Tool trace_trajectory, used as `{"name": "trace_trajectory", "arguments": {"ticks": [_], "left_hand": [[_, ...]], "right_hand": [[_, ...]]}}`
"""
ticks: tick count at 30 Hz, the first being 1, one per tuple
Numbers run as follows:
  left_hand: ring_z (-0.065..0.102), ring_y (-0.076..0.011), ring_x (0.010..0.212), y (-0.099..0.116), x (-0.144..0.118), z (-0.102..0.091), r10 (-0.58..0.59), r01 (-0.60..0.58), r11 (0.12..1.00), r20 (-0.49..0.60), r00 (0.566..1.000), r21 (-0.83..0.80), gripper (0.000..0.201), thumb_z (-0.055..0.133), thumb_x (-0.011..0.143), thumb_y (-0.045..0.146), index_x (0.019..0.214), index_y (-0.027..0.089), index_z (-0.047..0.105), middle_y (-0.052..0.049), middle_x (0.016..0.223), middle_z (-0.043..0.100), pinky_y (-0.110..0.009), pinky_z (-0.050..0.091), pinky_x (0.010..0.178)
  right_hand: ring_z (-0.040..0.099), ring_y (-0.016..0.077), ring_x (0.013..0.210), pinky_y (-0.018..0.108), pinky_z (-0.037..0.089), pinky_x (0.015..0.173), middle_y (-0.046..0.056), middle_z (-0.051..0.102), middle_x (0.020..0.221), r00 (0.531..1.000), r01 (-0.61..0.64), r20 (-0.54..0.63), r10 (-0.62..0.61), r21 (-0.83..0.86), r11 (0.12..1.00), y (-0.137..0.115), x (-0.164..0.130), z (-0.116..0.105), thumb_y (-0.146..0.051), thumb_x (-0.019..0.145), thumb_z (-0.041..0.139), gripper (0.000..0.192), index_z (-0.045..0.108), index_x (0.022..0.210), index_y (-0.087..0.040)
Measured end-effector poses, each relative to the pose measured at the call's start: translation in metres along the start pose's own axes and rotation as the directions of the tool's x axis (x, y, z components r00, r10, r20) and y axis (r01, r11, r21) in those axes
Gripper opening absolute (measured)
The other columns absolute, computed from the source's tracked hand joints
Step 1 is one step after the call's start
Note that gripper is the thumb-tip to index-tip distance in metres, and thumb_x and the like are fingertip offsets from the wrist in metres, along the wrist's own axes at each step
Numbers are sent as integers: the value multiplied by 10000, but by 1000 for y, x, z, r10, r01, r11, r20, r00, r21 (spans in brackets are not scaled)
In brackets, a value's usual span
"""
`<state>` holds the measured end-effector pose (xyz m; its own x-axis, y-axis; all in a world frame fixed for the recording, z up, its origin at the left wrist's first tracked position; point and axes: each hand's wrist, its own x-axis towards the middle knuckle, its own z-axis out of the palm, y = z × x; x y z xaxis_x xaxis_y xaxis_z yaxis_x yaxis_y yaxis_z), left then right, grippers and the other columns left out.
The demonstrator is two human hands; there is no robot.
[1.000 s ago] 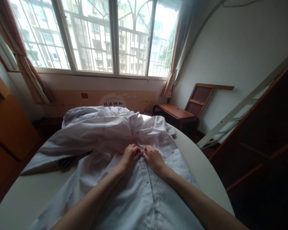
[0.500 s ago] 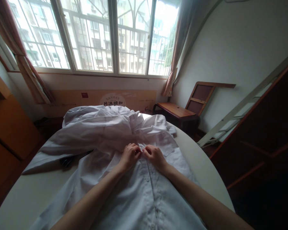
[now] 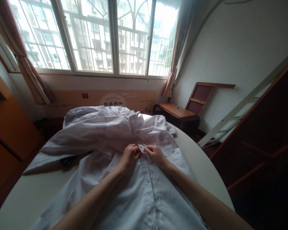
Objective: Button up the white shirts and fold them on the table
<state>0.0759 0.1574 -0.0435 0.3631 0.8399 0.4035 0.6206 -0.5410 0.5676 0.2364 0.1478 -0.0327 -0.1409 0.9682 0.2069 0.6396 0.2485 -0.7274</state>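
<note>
A white button-up shirt [image 3: 139, 195] lies spread front-up on a round white table [image 3: 201, 166]. A row of buttons runs down its middle toward me. My left hand [image 3: 129, 156] and my right hand [image 3: 156, 154] meet at the shirt's front placket, fingertips pinching the cloth on either side of it near the chest. A chest pocket sits just right of my right hand. The shirt's upper part and a sleeve are bunched in a crumpled heap [image 3: 98, 127] beyond my hands.
A dark object [image 3: 67, 161] peeks from under the cloth at left. Behind the table are a barred window [image 3: 98, 35], a cardboard box [image 3: 103, 99] and a wooden bench [image 3: 175, 113]. A dark wooden cabinet [image 3: 266, 143] and white ladder [image 3: 242, 107] stand at right.
Both hands stay pinched at the placket; my right hand has shifted slightly up and its fingers have worked a little along the cloth.
</note>
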Motion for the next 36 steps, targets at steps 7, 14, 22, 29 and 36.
{"name": "trace_trajectory", "arguments": {"ticks": [7,14,22,29,36], "left_hand": [[540,-154,736,-1,1,1,-6,6,999,-5,1000,-33,105,572,724,106,682,157,653,-37,748,617,-274,422,714],[547,-150,727,0,0,0,-13,12,997,-8,1000,-70,138,543,705,92,673,164,657,-29,727,624,-267,421,708],[550,-157,724,6,2,-4,-77,78,993,15,997,-84,152,532,747,202,643,161,636,-24,697,622,-266,413,690],[548,-159,719,4,4,-3,-106,109,988,29,994,-114,109,556,737,199,655,153,612,-26,703,610,-272,415,698],[522,-160,772,5,5,-4,-170,171,979,16,985,-111,110,564,713,168,604,156,580,-26,737,552,-280,405,746]], "right_hand": [[583,135,646,222,417,634,29,672,697,994,85,-60,-87,-48,995,0,-2,4,-227,724,582,121,673,690,-154],[570,128,648,223,418,641,23,663,710,991,111,-64,-121,-138,984,0,-2,6,-192,731,590,87,664,694,-163],[556,126,630,220,407,618,21,649,697,990,116,-64,-128,-165,979,1,-3,6,-209,735,599,86,657,698,-157],[558,130,634,223,409,622,23,646,693,990,115,-58,-127,-176,978,0,-3,5,-208,732,598,85,653,694,-156],[564,130,632,224,414,625,23,654,693,989,123,-63,-136,-171,978,1,-3,7,-195,725,594,78,656,692,-161]]}}
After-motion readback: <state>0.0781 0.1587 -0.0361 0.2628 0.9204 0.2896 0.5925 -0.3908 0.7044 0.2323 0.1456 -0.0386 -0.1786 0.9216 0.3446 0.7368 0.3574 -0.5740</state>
